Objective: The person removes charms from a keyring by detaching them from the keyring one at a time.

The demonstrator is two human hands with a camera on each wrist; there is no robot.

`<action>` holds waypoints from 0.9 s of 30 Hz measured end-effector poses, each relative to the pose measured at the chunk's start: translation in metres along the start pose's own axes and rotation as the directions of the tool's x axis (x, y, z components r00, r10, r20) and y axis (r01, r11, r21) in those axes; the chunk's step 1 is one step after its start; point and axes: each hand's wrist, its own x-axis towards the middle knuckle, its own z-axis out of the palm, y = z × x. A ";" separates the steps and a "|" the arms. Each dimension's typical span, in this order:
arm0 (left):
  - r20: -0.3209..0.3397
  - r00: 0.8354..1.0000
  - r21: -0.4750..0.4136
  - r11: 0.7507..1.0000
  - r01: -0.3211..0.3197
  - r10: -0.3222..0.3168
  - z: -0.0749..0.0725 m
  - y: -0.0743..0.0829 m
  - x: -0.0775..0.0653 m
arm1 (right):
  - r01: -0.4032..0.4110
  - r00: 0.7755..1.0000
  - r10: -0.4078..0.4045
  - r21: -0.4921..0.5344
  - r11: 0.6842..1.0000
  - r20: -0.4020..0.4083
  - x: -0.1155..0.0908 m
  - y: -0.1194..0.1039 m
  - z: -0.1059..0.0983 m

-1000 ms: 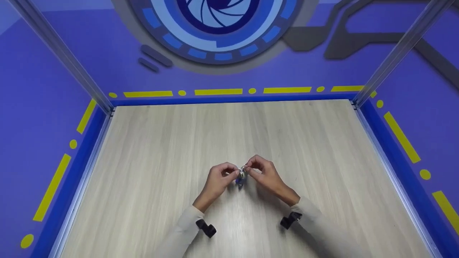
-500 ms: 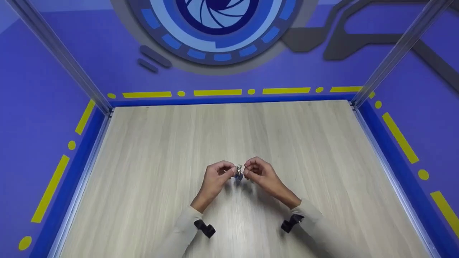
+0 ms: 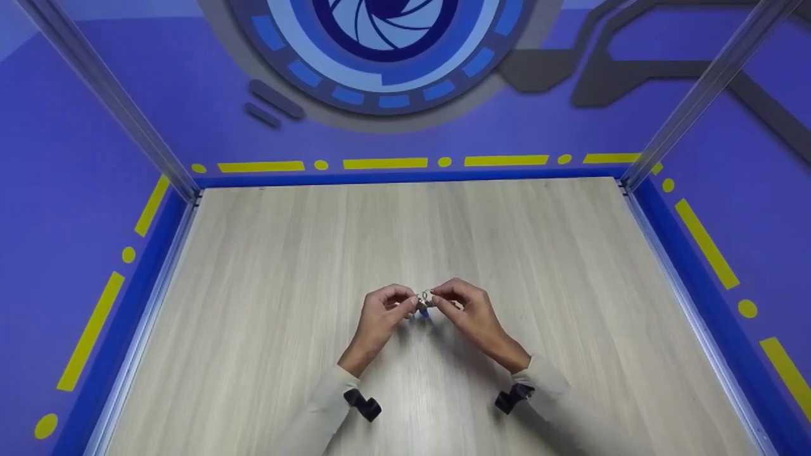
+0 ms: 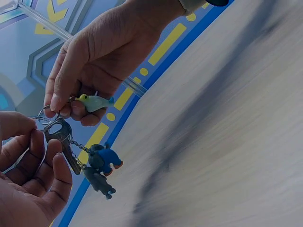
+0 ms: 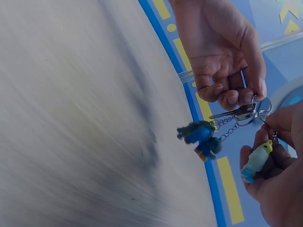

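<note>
My left hand (image 3: 383,313) pinches a metal key ring from which a key (image 4: 71,153) hangs. Two small figure charms dangle below on chains: a blue one (image 4: 111,158) with orange feet and a grey one (image 4: 98,182). Facing it, my right hand (image 3: 472,313) pinches a thin metal ring, right at the linked key rings (image 5: 265,108). A pale bird charm (image 5: 257,161) with a yellow head hangs from this ring against the curled right fingers. In the head view the bunch shows as a small blue and silver cluster (image 3: 424,309) between both hands.
A light wood-grain tabletop (image 3: 285,253) lies beneath the hands. Blue printed panels (image 3: 158,95) stand at the back and both sides, joined by metal corner posts (image 3: 716,88). Black wrist mounts (image 3: 363,405) sit on both sleeves.
One second ago the right fingers were at the bunch, then drew slightly apart from it. Now they are close against the rings again. The dangling charms have swung; the left hand has shifted slightly left.
</note>
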 end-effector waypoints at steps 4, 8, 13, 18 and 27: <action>0.007 1.000 0.037 0.999 -0.002 0.002 0.000 0.000 -0.001 | 0.123 0.992 -0.124 -0.101 0.987 -0.008 0.001 -0.002 0.002; 0.016 1.000 0.078 0.997 -0.010 0.009 0.000 0.001 -0.001 | 0.193 0.980 -0.196 -0.166 0.967 -0.006 0.001 -0.002 0.001; 0.030 0.999 0.134 0.990 -0.031 0.027 0.001 0.001 -0.003 | 0.227 0.973 -0.229 -0.166 0.960 0.006 0.002 -0.002 -0.001; 0.037 0.998 0.112 0.992 -0.059 0.055 0.001 0.000 -0.003 | 0.252 0.967 -0.253 -0.171 0.953 0.014 0.003 -0.001 -0.004; 0.053 0.995 0.050 0.995 -0.085 0.082 -0.001 -0.002 -0.003 | 0.334 0.942 -0.332 -0.197 0.922 0.044 0.002 0.006 -0.007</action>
